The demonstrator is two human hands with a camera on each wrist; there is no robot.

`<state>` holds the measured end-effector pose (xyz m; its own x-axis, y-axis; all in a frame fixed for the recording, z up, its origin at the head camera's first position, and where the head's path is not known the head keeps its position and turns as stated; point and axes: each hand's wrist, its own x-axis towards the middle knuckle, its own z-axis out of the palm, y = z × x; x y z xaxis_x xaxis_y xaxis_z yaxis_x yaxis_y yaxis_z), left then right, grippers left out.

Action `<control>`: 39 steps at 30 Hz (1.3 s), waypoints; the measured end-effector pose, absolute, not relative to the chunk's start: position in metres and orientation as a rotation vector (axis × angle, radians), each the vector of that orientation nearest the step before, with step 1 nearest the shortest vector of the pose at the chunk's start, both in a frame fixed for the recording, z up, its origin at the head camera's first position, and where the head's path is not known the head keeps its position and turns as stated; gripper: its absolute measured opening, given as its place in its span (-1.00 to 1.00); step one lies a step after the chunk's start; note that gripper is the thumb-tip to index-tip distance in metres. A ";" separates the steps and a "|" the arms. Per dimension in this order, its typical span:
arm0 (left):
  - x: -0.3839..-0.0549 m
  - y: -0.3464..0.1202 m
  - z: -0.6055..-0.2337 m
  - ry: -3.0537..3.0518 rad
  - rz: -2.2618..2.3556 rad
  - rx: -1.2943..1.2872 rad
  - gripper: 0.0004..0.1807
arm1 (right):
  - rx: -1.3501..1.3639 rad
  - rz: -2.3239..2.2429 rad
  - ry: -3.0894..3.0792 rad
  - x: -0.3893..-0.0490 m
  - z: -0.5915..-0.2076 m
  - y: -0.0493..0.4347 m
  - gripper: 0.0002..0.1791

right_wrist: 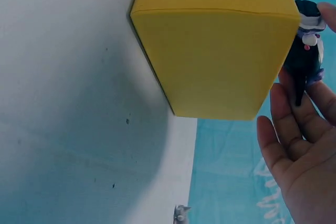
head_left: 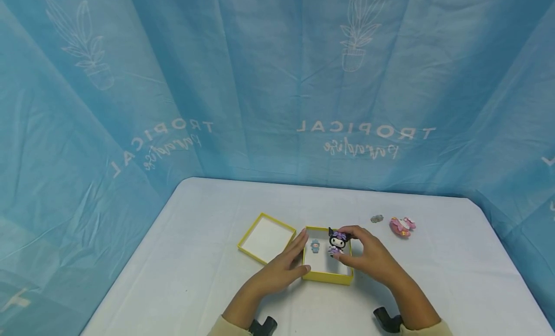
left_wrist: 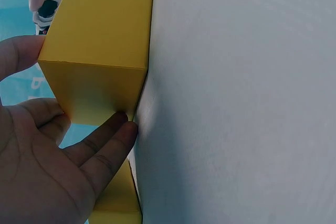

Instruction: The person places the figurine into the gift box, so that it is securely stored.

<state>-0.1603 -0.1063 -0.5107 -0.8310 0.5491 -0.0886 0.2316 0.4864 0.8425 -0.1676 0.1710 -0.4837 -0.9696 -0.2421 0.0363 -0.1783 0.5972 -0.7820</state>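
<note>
A toy figurine (head_left: 337, 243) with a black hood, white face and purple clothes is pinched between the thumb and fingers of my right hand (head_left: 372, 257). It is over the right part of an open yellow box (head_left: 327, 277) with a white inside; in the right wrist view the figurine (right_wrist: 306, 51) shows beside the box's rim. My left hand (head_left: 277, 272) rests along the box's left wall, its fingers fairly straight and its thumb at the near corner. Inside the box, on the left, is a small light-blue figurine (head_left: 315, 246).
A yellow-edged lid (head_left: 266, 239) lies white side up, left of the box. Back right on the white table (head_left: 182, 278) are a small grey figure (head_left: 376, 218) and a pink figurine (head_left: 402, 226). Blue curtains (head_left: 256, 85) hang behind and at the sides.
</note>
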 end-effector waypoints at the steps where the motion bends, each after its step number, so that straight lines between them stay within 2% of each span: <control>1: -0.160 -0.106 -0.511 2.390 1.279 0.656 -0.14 | -0.360 -1.313 2.743 -0.168 -0.483 0.170 -0.35; 16: -0.162 -0.107 -0.510 2.369 1.287 0.676 -0.15 | -0.411 -1.100 2.792 -0.172 -0.485 0.156 -0.32; 25: -0.162 -0.108 -0.510 2.372 1.273 0.683 -0.15 | -0.664 -0.996 2.911 -0.178 -0.488 0.151 -0.38; 39: -0.160 -0.108 -0.506 2.373 1.266 0.684 -0.15 | -0.780 -0.824 2.948 -0.180 -0.494 0.144 -0.38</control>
<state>-0.1595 -0.1078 -0.5064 -0.8162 0.5709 -0.0888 0.2441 0.4801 0.8426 -0.1801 0.1438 -0.4937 -0.8779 -0.4565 0.1449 -0.4654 0.7418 -0.4828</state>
